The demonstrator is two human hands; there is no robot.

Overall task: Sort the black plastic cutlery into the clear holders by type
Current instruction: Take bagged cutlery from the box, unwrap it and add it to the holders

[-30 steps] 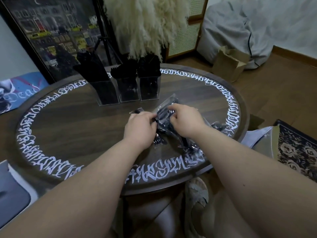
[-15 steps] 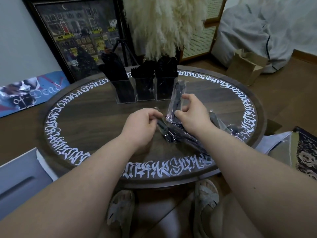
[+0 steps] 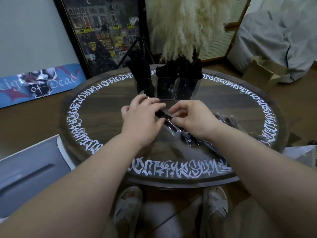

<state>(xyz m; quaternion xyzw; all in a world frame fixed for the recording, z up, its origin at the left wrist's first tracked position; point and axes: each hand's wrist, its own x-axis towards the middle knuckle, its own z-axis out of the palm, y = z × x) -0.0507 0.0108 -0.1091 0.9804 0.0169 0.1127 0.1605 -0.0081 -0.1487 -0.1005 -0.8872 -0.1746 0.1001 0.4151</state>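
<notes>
Round table (image 3: 109, 117): dark wood grain, white script ring.
Holders (image 3: 167, 88): 3 clear boxes, far side, crammed w/ black cutlery.
Wrapped pile (image 3: 193, 140): glossy film, by right wrist.
Piece (image 3: 163, 115): now raised off pile, left hand (image 3: 139, 121) grips it; right hand (image 3: 192, 117) pinches wrapper, prob. stripping it; holder drop next.

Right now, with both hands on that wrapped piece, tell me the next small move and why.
Probably pull the black piece free of its clear wrapper: the left hand grips one end, the right hand pinches the wrapper, and the three holders stand just behind.
</notes>
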